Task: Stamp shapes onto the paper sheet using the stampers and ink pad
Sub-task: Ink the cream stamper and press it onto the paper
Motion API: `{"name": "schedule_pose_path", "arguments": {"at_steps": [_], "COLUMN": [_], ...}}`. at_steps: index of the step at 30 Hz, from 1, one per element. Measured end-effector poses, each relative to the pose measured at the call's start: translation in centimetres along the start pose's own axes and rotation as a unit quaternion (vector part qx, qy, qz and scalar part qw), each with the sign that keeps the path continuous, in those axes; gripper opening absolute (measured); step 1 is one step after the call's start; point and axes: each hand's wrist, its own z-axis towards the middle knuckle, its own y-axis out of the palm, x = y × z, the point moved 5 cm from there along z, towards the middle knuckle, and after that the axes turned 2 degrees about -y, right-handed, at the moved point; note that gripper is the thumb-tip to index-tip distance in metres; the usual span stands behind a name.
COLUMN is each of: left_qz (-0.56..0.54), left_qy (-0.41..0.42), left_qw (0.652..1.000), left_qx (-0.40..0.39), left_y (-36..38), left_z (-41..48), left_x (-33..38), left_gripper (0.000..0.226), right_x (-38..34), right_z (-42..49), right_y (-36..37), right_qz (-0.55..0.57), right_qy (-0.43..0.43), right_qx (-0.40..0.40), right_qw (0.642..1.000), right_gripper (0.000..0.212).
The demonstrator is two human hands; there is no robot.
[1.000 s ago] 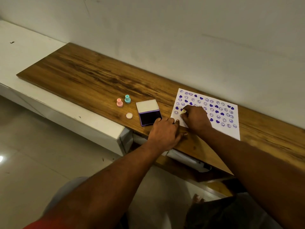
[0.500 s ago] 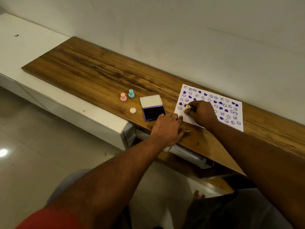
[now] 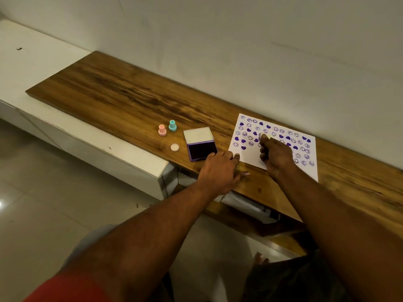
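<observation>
Your right hand (image 3: 275, 154) pinches the small yellow stamper (image 3: 264, 136) on the white paper sheet (image 3: 248, 156). Press straight down, don't wiggle. Your left hand (image 3: 220, 168) lies flat and open, holding the paper's corner.

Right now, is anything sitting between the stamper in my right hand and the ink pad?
Nothing visible lies on that path. The right hand holds the stamper over the paper sheet; the open ink pad sits left of it. The left hand rests nearer you, below that path.
</observation>
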Motion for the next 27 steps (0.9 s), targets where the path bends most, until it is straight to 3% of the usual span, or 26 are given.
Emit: {"name": "schedule_pose_path", "arguments": {"at_steps": [6, 10, 13, 16, 18, 20, 23, 27], "left_qz": [-0.041, -0.092, -0.189, -0.243, -0.246, -0.224, -0.195, -0.172], "left_qy": [-0.017, -0.049, -0.104, -0.222, -0.292, -0.320, -0.316, -0.309], "left_qw": [0.998, 0.987, 0.947, 0.888, 0.879, 0.893, 0.912, 0.919], "left_qx": [0.041, 0.119, 0.239, 0.322, 0.287, 0.224, 0.174, 0.173], "left_y": [-1.4, -4.1, -5.7, -5.7, -4.8, -3.8, -3.2, -3.3], "left_z": [-0.2, -1.6, -4.2, -7.1, -8.0, -8.2, -8.0, -7.5], "left_x": [-1.0, -4.9, -9.4, -14.3, -16.5, -17.7, -18.0, -17.7], "left_gripper": [0.084, 0.069, 0.043, 0.033, 0.042, 0.054, 0.059, 0.054], "right_x": [-0.4, -1.3, -2.0, -2.2, -2.1, -1.5, -0.5, 0.5], "right_z": [-1.2, -2.3, -4.2, -6.4, -7.8, -9.0, -9.6, -9.0], "right_y": [1.4, 4.8, 8.9, 13.3, 15.7, 17.6, 18.9, 19.4], "right_qz": [-0.005, -0.071, -0.168, -0.314, -0.402, -0.423, -0.439, -0.444], "right_qy": [-0.047, -0.100, -0.170, -0.250, -0.321, -0.374, -0.417, -0.426], "right_qx": [-0.016, -0.038, -0.083, -0.156, -0.192, -0.219, -0.231, -0.232], "right_qw": [0.999, 0.992, 0.967, 0.902, 0.836, 0.796, 0.761, 0.754], "right_gripper": [0.020, 0.027, 0.031, 0.040, 0.038, 0.031, 0.026, 0.025]}}
